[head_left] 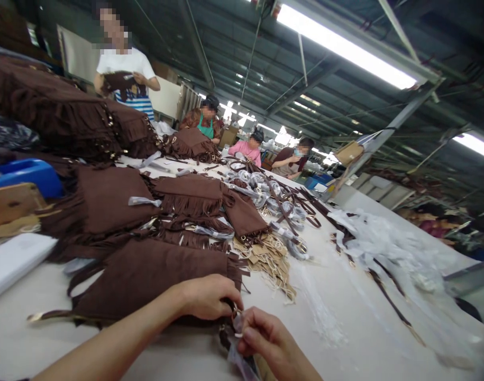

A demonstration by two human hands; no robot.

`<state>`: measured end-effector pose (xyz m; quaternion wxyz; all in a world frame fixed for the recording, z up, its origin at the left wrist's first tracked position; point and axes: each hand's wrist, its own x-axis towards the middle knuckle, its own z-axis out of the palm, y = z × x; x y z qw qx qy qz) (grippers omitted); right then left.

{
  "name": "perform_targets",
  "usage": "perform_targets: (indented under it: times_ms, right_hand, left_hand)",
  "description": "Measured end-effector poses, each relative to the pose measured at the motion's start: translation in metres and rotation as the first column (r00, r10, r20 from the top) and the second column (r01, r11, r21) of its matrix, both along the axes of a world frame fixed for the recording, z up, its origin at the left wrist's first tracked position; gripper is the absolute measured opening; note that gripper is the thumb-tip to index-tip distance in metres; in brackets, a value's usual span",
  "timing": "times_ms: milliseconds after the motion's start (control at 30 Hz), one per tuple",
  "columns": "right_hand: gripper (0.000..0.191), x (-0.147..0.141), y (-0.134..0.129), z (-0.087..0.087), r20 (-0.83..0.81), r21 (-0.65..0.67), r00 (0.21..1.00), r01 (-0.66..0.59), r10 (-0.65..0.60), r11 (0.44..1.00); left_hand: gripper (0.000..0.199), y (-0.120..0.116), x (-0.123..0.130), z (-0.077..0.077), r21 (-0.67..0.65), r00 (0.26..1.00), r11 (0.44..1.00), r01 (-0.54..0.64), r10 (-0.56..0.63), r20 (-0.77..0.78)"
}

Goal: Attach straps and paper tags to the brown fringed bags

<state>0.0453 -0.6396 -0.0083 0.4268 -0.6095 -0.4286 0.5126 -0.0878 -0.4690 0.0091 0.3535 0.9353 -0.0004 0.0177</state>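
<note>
A brown fringed bag (158,270) lies flat on the pale table at the near left. My left hand (210,297) is closed at its right corner, fingers curled round a dark strap end with a gold-coloured ring (234,312). Close beside it, my right hand (265,333) pinches a strap wrapped in clear plastic (242,360) near the same ring. The hands almost meet at the bottom centre. Whether ring and wrapped strap are joined is too small to tell.
More brown bags (115,198) and plastic-wrapped straps (261,185) cover the table beyond. Tan tags with strings (269,259) lie ahead, clear plastic bags (400,254) at the right. A blue bin (31,177) is at the left. Several people are at the far side.
</note>
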Motion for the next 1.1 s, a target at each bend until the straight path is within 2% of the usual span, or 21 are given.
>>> perform_targets:
  times_ms: [67,133,233,333,433,533,600,700,833,933,1100]
  right_hand:
    - [0.042,0.001,-0.002,-0.003,0.052,0.031,0.999,0.000,-0.002,1.000]
    - [0.031,0.002,-0.004,0.000,0.220,0.094,0.976,-0.013,-0.008,0.995]
    - [0.019,0.004,-0.003,0.009,0.548,0.164,0.837,-0.087,-0.017,0.983]
    - [0.017,0.008,0.001,0.011,0.686,0.189,0.727,-0.145,-0.025,0.971]
    - [0.019,0.013,0.005,0.006,0.675,0.132,0.738,-0.120,-0.001,0.984]
    - [0.026,0.018,0.009,-0.001,0.538,0.042,0.843,-0.007,-0.017,0.999]
    - [0.031,0.021,0.013,-0.005,0.408,0.019,0.911,0.064,-0.066,0.998]
    - [0.036,0.024,0.018,-0.010,0.297,0.027,0.947,0.118,-0.121,0.993]
    - [0.036,0.027,0.022,-0.010,0.304,0.018,0.947,0.104,-0.105,0.994]
    - [0.029,0.029,0.024,-0.003,0.388,-0.014,0.920,0.074,-0.063,0.997]
    - [0.017,0.035,0.033,0.014,0.593,0.131,0.804,-0.055,-0.034,0.990]
  left_hand:
    - [0.034,-0.002,0.001,-0.002,-0.003,0.999,1.000,-0.031,0.031,0.041]
    - [0.030,-0.004,0.002,-0.004,0.002,0.996,0.998,-0.058,0.058,0.072]
    - [0.027,-0.007,0.002,-0.007,0.026,0.987,0.993,-0.112,0.109,0.116]
    - [0.025,-0.009,0.000,-0.008,0.144,0.979,0.976,-0.163,0.142,0.144]
    - [0.022,-0.008,-0.002,-0.008,0.240,0.974,0.949,-0.204,0.174,0.143]
    - [0.029,-0.006,-0.002,-0.007,0.222,0.976,0.954,-0.201,0.175,0.129]
    - [0.026,-0.004,-0.001,-0.008,0.199,0.978,0.961,-0.193,0.172,0.117]
    - [0.019,-0.004,0.001,-0.011,0.205,0.974,0.954,-0.221,0.203,0.104]
    - [0.017,-0.008,0.003,-0.015,0.248,0.966,0.935,-0.254,0.231,0.118]
    - [0.017,-0.010,0.004,-0.015,0.270,0.965,0.928,-0.256,0.230,0.126]
    - [0.016,-0.011,0.003,-0.015,0.268,0.967,0.931,-0.247,0.220,0.129]
